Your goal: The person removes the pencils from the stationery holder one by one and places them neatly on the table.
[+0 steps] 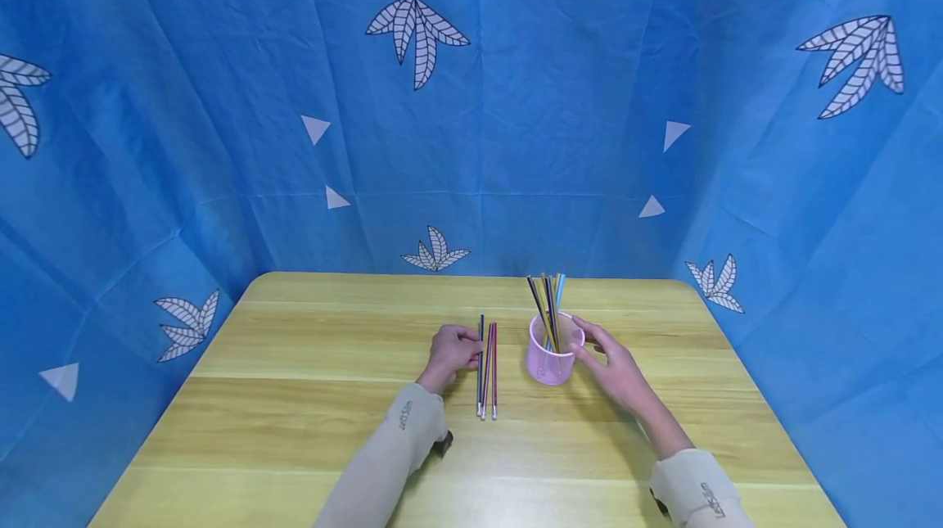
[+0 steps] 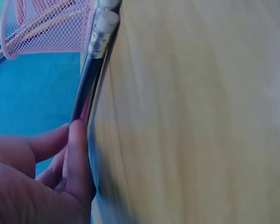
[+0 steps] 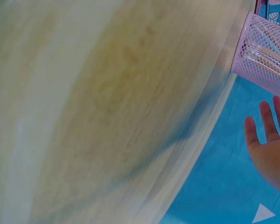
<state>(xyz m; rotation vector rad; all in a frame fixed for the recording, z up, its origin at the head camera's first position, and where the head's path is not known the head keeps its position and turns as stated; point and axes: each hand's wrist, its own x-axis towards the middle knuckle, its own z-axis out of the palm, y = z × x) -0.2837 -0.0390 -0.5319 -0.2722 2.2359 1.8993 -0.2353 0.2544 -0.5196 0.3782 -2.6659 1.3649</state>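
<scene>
My left hand (image 1: 451, 352) is at the left side of a small row of pencils lying on the table. Its thumb and fingers pinch a dark pencil (image 2: 86, 81) with a silver ferrule and white eraser, which points toward me in the head view. Beside it lie reddish pencils (image 1: 494, 364), eraser ends also near me. To the right stands a pink mesh pencil cup (image 1: 545, 368) holding several upright pencils (image 1: 552, 307), dark, yellow and light blue. My right hand (image 1: 615, 368) is at the cup's right side, fingers extended and spread, thumb near the rim.
The light wooden table (image 1: 317, 348) carries the cup and pencils near its middle. A blue patterned curtain (image 1: 516, 143) hangs behind and along both sides. Dark bands show under both sleeve cuffs (image 1: 420, 417).
</scene>
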